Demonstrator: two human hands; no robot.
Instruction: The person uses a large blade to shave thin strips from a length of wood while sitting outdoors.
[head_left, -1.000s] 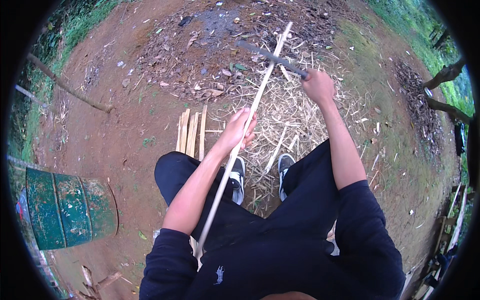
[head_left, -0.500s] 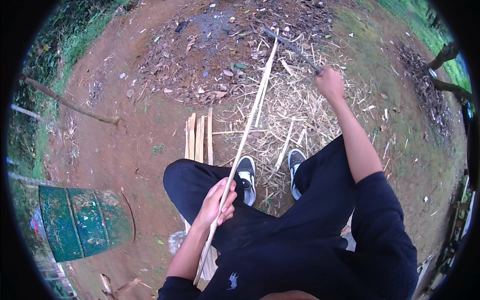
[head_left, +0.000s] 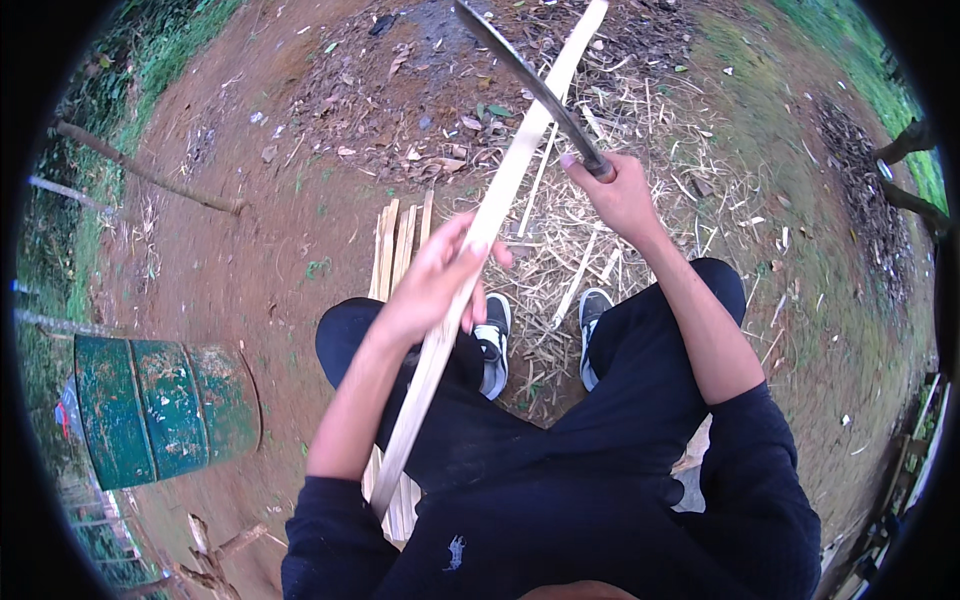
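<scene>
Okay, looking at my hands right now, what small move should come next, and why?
Probably slide the knife along the pale wooden strip toward its far end: your right hand grips the handle, the blade crosses the strip, and your left hand holds the strip nearer you.

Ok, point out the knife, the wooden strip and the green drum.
Knife (head_left: 526, 77): head view, on the metal blade.
Wooden strip (head_left: 507, 180): head view, on its pale face, between left hand and blade.
Green drum (head_left: 168, 412): head view, on its side wall.

Brown earth ground (head_left: 270, 290), weathered green drum (head_left: 165, 410), grassy edges (head_left: 838, 52)
</scene>
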